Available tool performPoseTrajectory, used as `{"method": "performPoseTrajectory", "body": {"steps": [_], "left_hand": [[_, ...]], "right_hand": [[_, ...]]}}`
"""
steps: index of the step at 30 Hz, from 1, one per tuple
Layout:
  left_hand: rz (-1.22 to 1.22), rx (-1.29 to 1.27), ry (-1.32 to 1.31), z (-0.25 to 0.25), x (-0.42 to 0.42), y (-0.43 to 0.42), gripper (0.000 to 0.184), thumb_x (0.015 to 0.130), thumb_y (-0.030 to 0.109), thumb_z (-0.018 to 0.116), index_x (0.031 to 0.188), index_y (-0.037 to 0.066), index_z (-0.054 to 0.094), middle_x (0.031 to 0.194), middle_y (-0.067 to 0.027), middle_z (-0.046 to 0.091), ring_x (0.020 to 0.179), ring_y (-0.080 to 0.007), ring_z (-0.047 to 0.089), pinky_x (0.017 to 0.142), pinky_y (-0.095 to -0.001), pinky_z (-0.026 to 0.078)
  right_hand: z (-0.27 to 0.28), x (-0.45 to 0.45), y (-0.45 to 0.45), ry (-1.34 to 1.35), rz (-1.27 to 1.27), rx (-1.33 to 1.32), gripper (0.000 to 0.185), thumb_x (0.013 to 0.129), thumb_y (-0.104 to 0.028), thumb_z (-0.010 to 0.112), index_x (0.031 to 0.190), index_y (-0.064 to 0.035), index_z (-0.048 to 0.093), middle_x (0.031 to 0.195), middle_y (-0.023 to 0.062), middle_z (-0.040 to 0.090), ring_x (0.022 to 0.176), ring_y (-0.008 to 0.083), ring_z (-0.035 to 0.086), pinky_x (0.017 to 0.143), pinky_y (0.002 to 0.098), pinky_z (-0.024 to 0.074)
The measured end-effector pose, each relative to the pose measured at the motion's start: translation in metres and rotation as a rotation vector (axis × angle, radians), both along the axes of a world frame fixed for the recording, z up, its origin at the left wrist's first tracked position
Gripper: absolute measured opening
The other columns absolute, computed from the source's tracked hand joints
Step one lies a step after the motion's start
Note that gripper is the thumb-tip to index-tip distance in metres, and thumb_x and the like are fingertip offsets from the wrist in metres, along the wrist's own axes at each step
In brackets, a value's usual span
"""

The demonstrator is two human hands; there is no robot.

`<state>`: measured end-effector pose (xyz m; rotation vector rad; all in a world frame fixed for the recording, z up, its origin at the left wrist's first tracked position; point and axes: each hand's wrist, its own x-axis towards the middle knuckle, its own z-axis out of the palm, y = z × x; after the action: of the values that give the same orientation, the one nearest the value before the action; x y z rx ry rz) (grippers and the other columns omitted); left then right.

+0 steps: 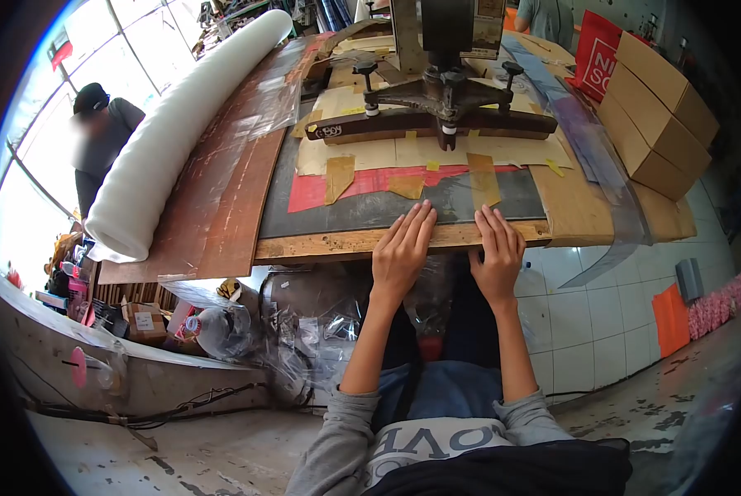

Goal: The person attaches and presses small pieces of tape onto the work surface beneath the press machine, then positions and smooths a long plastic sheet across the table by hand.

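Observation:
My left hand [405, 248] lies flat over the front edge of the worktable, fingers stretched out and holding nothing. To its right, my right hand [497, 252] rests on the same wooden edge [329, 245], its fingers also extended. Just beyond my fingertips is a dark grey board [453, 212] with a red sheet [312, 192] and strips of brown tape [483, 178] on it. Farther back, a screen-printing frame or press head with a dark bar [436, 126] stands over pale cardboard [370, 155]. The bar is apart from both hands.
A long roll of white foam [172, 140] lies on a brown board [213, 182] at left. Cardboard boxes [647, 124] and a red bag [598, 58] stand at right. Clear plastic [614, 223] hangs over the table's right edge. Another person [106, 124] is at far left.

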<state>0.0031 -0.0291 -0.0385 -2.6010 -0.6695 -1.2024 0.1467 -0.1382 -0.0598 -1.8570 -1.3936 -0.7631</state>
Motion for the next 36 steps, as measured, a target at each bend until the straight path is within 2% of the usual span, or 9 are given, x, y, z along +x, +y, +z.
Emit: {"method": "performPoseTrajectory", "body": {"steps": [8, 14, 17, 20, 23, 26, 32, 35, 36], "left_hand": [[-0.008, -0.002, 0.025, 0.002, -0.002, 0.0, 0.036, 0.083, 0.01, 0.055, 0.118, 0.007, 0.059, 0.127, -0.0041, 0.059, 0.117, -0.0156, 0.056, 0.096, -0.031, 0.047], [-0.109, -0.091, 0.095, 0.019, -0.013, -0.008, 0.048, 0.078, 0.027, 0.062, 0.126, 0.024, 0.056, 0.129, -0.0043, 0.056, 0.12, -0.0206, 0.053, 0.101, -0.0352, 0.043], [-0.108, -0.1, 0.144, 0.019, -0.015, -0.008, 0.049, 0.076, 0.035, 0.063, 0.124, 0.034, 0.057, 0.129, -0.005, 0.055, 0.119, -0.0232, 0.053, 0.1, -0.0367, 0.042], [-0.158, -0.139, 0.076, 0.019, -0.012, -0.004, 0.041, 0.08, 0.033, 0.062, 0.121, 0.035, 0.06, 0.126, -0.0047, 0.057, 0.118, -0.0229, 0.053, 0.097, -0.0368, 0.044], [-0.148, -0.243, 0.029, 0.027, -0.009, -0.008, 0.032, 0.087, 0.031, 0.056, 0.117, 0.03, 0.064, 0.123, -0.0018, 0.06, 0.114, -0.0233, 0.057, 0.094, -0.0363, 0.045], [-0.203, -0.38, -0.059, 0.032, -0.009, -0.007, 0.029, 0.09, 0.026, 0.055, 0.118, 0.028, 0.064, 0.12, -0.0018, 0.061, 0.106, -0.0234, 0.061, 0.087, -0.0354, 0.049], [-0.273, -0.692, -0.201, 0.048, -0.014, -0.009, 0.028, 0.093, 0.015, 0.05, 0.117, 0.017, 0.064, 0.121, -0.0052, 0.062, 0.101, -0.0293, 0.063, 0.081, -0.0339, 0.05], [-0.317, -0.705, -0.22, 0.047, -0.017, -0.005, 0.029, 0.093, 0.014, 0.049, 0.118, 0.015, 0.064, 0.121, -0.0063, 0.062, 0.102, -0.0293, 0.062, 0.083, -0.0333, 0.049], [-0.343, -0.615, -0.237, 0.041, -0.016, 0.001, 0.029, 0.095, 0.017, 0.049, 0.12, 0.019, 0.062, 0.122, -0.0074, 0.06, 0.098, -0.0282, 0.064, 0.077, -0.0355, 0.051]], "right_hand": [[0.0, 0.0, 0.0, -0.003, -0.003, -0.009, 0.064, 0.064, -0.003, 0.069, 0.126, -0.0104, 0.054, 0.13, 0.0038, 0.055, 0.123, 0.0206, 0.049, 0.101, 0.0386, 0.0324], [0.014, 0.0, -0.007, 0.084, 0.088, -0.057, 0.066, 0.064, -0.009, 0.072, 0.127, -0.0105, 0.054, 0.131, 0.005, 0.054, 0.124, 0.023, 0.046, 0.102, 0.0391, 0.0311], [0.027, 0.0, -0.016, 0.085, 0.138, -0.133, 0.062, 0.071, -0.024, 0.074, 0.128, -0.0102, 0.053, 0.131, 0.0071, 0.053, 0.125, 0.0248, 0.045, 0.102, 0.0404, 0.0308], [0.037, 0.006, -0.021, 0.073, 0.225, -0.132, 0.062, 0.081, -0.045, 0.065, 0.129, -0.0093, 0.052, 0.13, 0.0102, 0.054, 0.123, 0.0266, 0.046, 0.102, 0.0414, 0.0309], [0.042, 0.014, -0.024, 0.221, 0.361, -0.067, 0.062, 0.089, -0.054, 0.052, 0.129, -0.0075, 0.051, 0.127, 0.0131, 0.055, 0.12, 0.0291, 0.049, 0.101, 0.0418, 0.0325], [0.044, 0.018, -0.024, 0.463, 0.423, 0.027, 0.059, 0.093, -0.052, 0.044, 0.129, -0.0053, 0.05, 0.122, 0.0149, 0.059, 0.114, 0.0306, 0.054, 0.098, 0.0399, 0.0362], [0.059, 0.024, -0.019, 0.649, 0.416, 0.006, 0.035, 0.095, -0.027, 0.052, 0.116, -0.0002, 0.059, 0.107, 0.0174, 0.065, 0.098, 0.0297, 0.063, 0.087, 0.0364, 0.0456], [0.073, 0.034, -0.008, 0.658, 0.281, -0.07, 0.024, 0.092, -0.016, 0.055, 0.107, 0.0014, 0.063, 0.103, 0.0175, 0.066, 0.093, 0.0302, 0.064, 0.086, 0.0363, 0.0471], [0.063, 0.048, 0.002, 0.46, 0.273, 0.001, 0.023, 0.091, -0.016, 0.057, 0.104, 0.0012, 0.064, 0.101, 0.0161, 0.067, 0.095, 0.0306, 0.063, 0.087, 0.0372, 0.047]]}}
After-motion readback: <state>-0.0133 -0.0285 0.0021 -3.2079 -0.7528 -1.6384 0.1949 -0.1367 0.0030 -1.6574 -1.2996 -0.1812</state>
